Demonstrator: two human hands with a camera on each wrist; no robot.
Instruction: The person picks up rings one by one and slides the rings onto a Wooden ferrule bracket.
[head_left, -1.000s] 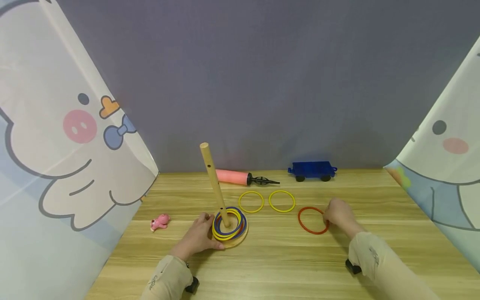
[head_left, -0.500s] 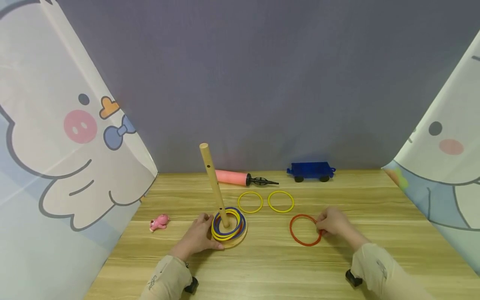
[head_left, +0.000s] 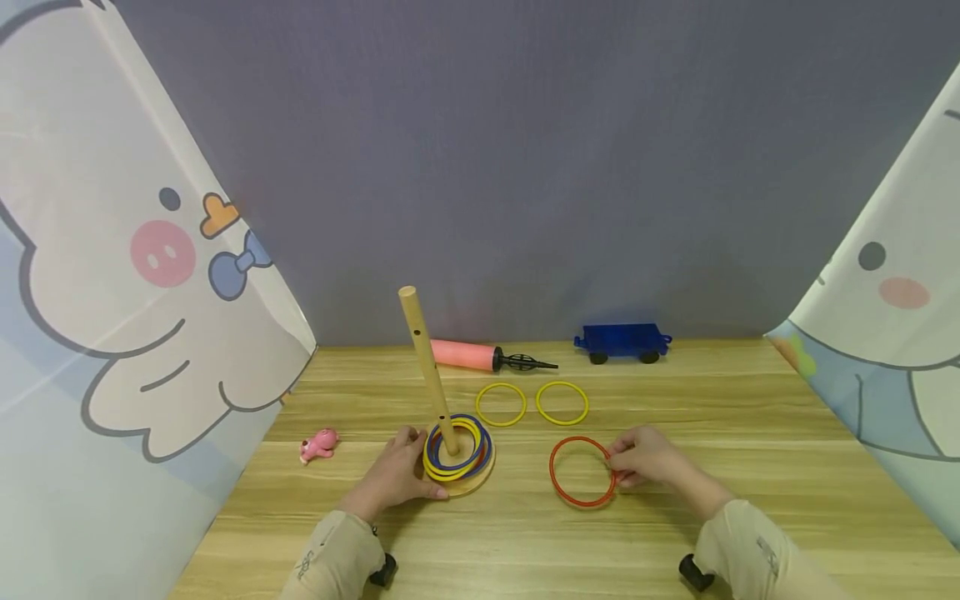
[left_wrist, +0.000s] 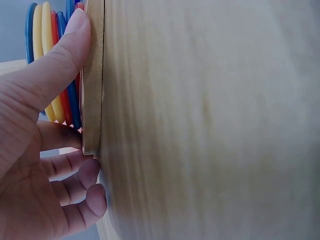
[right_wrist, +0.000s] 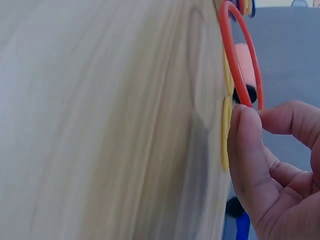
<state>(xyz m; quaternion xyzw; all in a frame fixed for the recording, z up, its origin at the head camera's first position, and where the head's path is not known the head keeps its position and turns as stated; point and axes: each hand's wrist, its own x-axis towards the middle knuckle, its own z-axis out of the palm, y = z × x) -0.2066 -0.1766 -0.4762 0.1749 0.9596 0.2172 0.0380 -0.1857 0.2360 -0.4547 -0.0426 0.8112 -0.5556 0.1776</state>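
Note:
A wooden ring-toss stand rises from a round base left of the table's middle. Blue, yellow and red rings lie stacked around its post. My left hand grips the base at its left side, thumb along the near edge and fingers around the far side. Held between thumb and fingertips of my right hand is a red ring, to the right of the stand. In the right wrist view the red ring is raised off the wood, casting a shadow there.
Two yellow rings lie flat behind the red one. Along the back are a pink hand pump and a blue toy wagon. A small pink toy animal sits at the left, and a grey curtain stands behind the table.
My right hand has drawn the red ring leftward and nearer, lifting it off the table. The left hand has stayed on the stand's base.

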